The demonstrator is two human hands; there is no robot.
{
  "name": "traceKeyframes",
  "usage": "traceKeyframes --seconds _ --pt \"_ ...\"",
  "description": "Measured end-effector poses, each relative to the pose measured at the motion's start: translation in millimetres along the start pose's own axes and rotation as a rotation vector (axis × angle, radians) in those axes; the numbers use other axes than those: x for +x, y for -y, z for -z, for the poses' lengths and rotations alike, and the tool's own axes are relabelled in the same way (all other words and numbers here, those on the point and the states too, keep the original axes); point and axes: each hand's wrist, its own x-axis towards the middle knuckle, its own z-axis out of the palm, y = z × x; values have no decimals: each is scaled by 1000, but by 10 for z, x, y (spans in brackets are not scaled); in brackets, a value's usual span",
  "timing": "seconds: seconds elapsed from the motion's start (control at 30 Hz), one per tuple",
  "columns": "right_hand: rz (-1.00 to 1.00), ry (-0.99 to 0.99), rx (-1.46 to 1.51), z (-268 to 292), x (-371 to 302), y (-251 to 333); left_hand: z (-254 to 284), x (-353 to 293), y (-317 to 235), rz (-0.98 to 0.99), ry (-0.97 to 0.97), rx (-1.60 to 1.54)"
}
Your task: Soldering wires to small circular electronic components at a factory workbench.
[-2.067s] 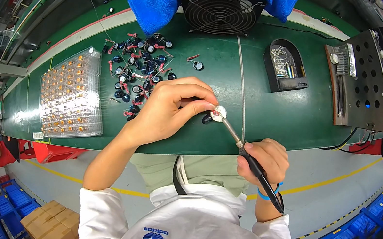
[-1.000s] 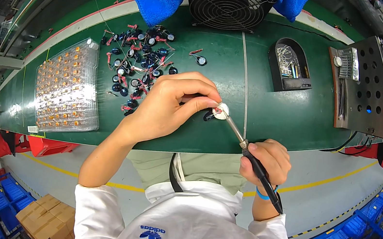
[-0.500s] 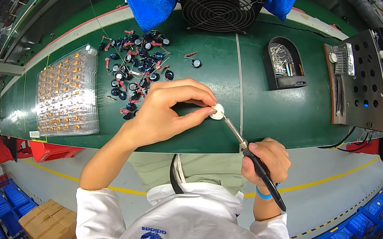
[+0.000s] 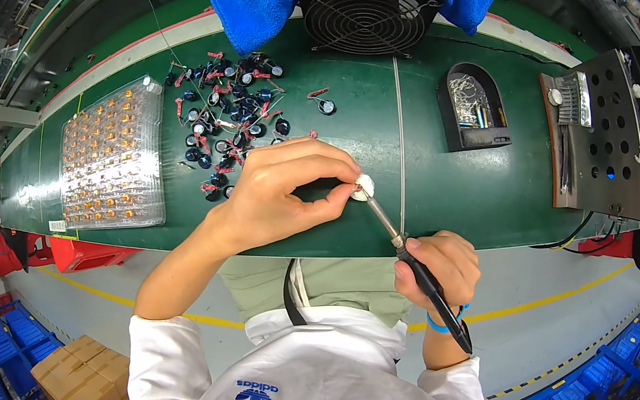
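Observation:
My left hand [image 4: 280,190] is closed in a pinch, thumb and index fingertips at the edge of a small white round part [image 4: 365,187]. A tiny reddish bit shows at these fingertips, too small to make out. My right hand [image 4: 441,270] grips the black handle of a soldering iron [image 4: 419,273]. The iron slants up and left, and its metal tip meets the face of the white part. Left of my left hand lies a loose pile of dark round components [image 4: 242,111] with red-ended leads; one component [image 4: 326,106] lies apart.
A clear tray of orange-copper parts [image 4: 158,202] is at the left of the green table [image 4: 361,140]. A black fan [image 4: 370,19] under a blue towel [image 4: 254,2] stands at the back. To the right are a black bin [image 4: 449,124] and a perforated metal box [image 4: 611,135].
The soldering iron has shifted slightly left, its tip moving further over the white part. My left fingers have shifted slightly. A person at far left has leaned into view.

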Motion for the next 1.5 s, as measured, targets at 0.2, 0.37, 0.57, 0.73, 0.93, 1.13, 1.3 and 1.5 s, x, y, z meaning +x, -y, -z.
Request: traceKeyframes --seconds 0.2,0.37,0.57,0.73,0.93,1.13,1.3,1.5 --pt "8 8 -5 -3 13 5 0 3 5 -6 -6 12" --pt "13 18 -7 1 21 9 -5 -1 9 -5 -7 18" --pt "16 30 -19 11 7 9 -14 -3 9 8 -3 8" --pt "21 27 -10 3 27 9 -28 -2 28 -15 -27 1" --pt "32 37 -16 6 30 6 -21 1 35 -8 -13 9" --pt "38 65 -25 23 30 21 -36 18 14 1 -31 -32" --pt "37 87 -43 28 10 35 -30 8 -5 16 -28 -28" --pt "32 104 -50 38 -7 25 -42 -7 9 23 -22 -27"
